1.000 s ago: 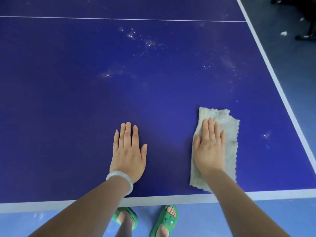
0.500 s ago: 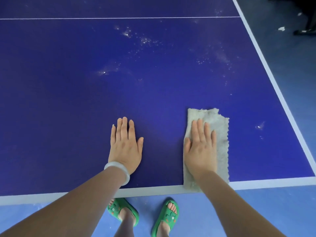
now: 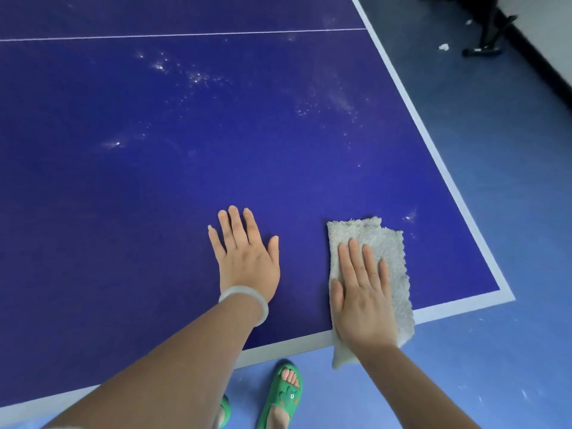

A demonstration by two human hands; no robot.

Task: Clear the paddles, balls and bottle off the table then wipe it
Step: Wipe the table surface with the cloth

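The blue table-tennis table (image 3: pixel 185 187) fills most of the view, with no paddles, balls or bottle on it. A grey cloth (image 3: pixel 387 243) lies near the table's near right corner, its lower end hanging over the white edge line. My right hand (image 3: pixel 360 292) presses flat on the cloth with straight fingers. My left hand (image 3: pixel 246 258), with a pale bangle at the wrist, rests flat on the bare table to the left of the cloth. White dusty specks (image 3: pixel 198 77) are scattered across the far part of the surface.
The table's white right edge (image 3: pixel 433 144) runs diagonally, with blue floor (image 3: pixel 495 119) beyond it. Dark stand legs (image 3: pixel 483 51) and a white scrap (image 3: pixel 444 47) sit on the floor at the top right. A foot in a green sandal (image 3: pixel 286 394) stands below the near edge.
My right hand has drawn the cloth back toward me until its end hangs over the near edge. The left hand stays flat on the table. The view has tilted and shifted.
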